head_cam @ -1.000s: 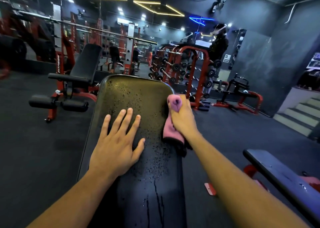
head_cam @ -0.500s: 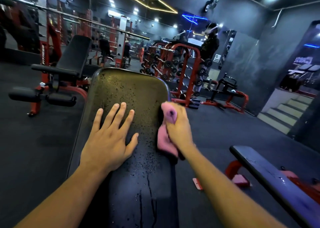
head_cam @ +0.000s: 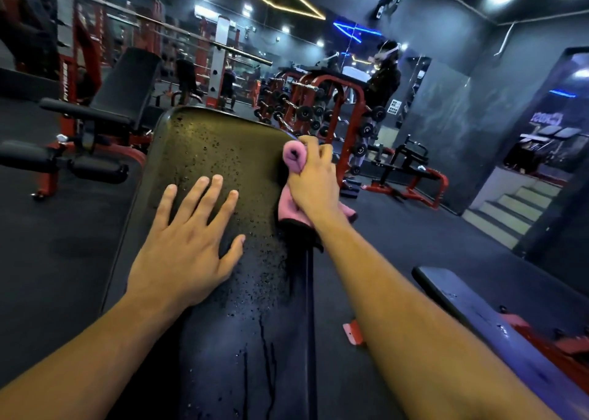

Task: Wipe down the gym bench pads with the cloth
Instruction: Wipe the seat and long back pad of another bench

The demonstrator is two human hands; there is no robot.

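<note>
**Pink cloth poised at the edge of a wet bench pad**

Pink and bunched, the cloth (head_cam: 288, 206) sits in the right hand (head_cam: 314, 185) at the right edge of the bench pad (head_cam: 220, 151), toward its far end. The fingers are clenched around it, so one rolled end sticks up above the fist while the rest hangs below the palm and over the pad's side. Held in a wad like this, the cloth likely gives a thick, absorbent face to drag across the vinyl.

The left hand (head_cam: 188, 244) lies flat on the pad's middle, fingers straight and spread, grasping nothing. It probably steadies the surface and the person's weight while the other arm works.

The black pad is speckled with droplets from its far end down past the left hand, and thin runs of liquid trail along the near part. From that, the wiping looks barely begun: the wet area left of the cloth is untouched.

Beyond the pad's far end stand a red dumbbell rack (head_cam: 322, 113) and another inclined bench (head_cam: 124, 84); a second flat bench (head_cam: 497, 327) lies to the pad's right.
</note>
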